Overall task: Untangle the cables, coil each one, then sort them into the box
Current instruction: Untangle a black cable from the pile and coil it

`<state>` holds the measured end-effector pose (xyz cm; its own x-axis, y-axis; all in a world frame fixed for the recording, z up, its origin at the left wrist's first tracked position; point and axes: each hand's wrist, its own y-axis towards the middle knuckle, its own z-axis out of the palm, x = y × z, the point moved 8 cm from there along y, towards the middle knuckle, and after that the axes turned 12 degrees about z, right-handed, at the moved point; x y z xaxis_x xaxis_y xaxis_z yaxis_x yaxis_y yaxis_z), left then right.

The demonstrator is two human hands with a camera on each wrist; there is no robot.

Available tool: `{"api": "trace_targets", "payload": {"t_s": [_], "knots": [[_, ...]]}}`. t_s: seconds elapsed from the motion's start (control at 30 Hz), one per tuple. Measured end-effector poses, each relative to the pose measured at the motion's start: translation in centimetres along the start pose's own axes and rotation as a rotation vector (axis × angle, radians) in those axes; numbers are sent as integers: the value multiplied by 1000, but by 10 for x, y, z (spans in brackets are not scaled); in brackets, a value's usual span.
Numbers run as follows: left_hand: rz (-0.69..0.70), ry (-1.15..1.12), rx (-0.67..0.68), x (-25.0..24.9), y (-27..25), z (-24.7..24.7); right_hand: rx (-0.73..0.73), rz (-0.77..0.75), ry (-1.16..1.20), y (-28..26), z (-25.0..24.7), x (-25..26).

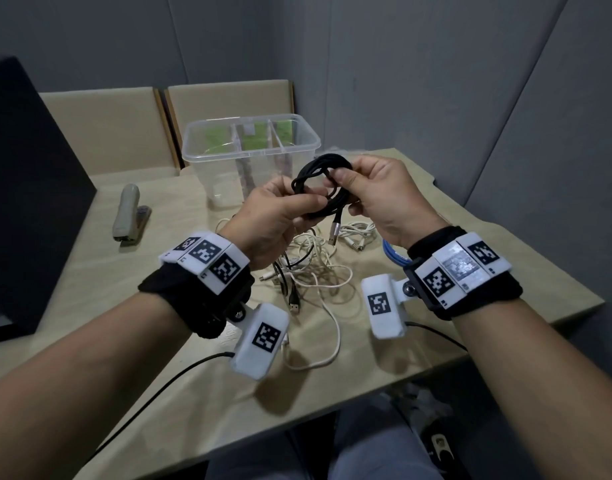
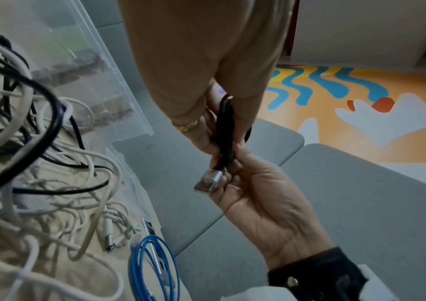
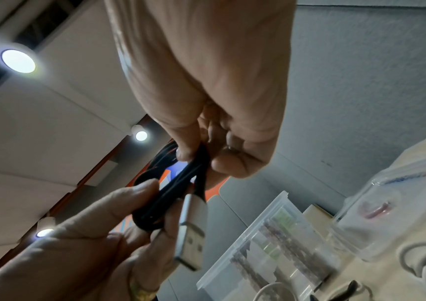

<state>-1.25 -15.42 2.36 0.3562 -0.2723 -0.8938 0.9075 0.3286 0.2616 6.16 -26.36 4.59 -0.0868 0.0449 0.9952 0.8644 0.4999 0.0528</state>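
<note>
A black cable (image 1: 320, 169) is wound into a small coil and held up above the table by both hands. My left hand (image 1: 306, 199) grips the coil's lower left side. My right hand (image 1: 342, 178) pinches its right side between thumb and fingers. The cable's silver USB plug (image 1: 334, 232) hangs loose below the coil. The left wrist view shows the black cable (image 2: 226, 130) squeezed between both hands, with the plug (image 2: 207, 182) sticking out. A clear plastic box (image 1: 308, 142) with dividers stands behind the hands. A tangle of white and black cables (image 1: 315, 271) lies on the table below.
A coiled blue cable (image 1: 394, 252) lies on the table under my right wrist. A stapler (image 1: 128, 216) lies at the left. A large black object (image 1: 27, 188) fills the table's left end. The table's front edge (image 1: 297, 420) is close to my lap.
</note>
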Motion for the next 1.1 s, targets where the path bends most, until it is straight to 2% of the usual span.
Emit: {"api": "trace_targets", "payload": {"t_s": [0.13,0.43,0.57,0.7,0.97,1.1], "knots": [[-1,-35,-35,0,3,-5,24,8,35,1,0,2],[1,154,65,0,7,-1,205,70,108,-2,6,1],[66,308,-24,-6,10,-1,299,99,230,-5,14,1],[119,415,-40,-10,14,2,391,123,318,-10,21,5],[92,391,-75,-3,14,4,418,136,333,-17,21,8],[125,424,-139,-3,17,-5,286,157,335,-12,17,1]]}}
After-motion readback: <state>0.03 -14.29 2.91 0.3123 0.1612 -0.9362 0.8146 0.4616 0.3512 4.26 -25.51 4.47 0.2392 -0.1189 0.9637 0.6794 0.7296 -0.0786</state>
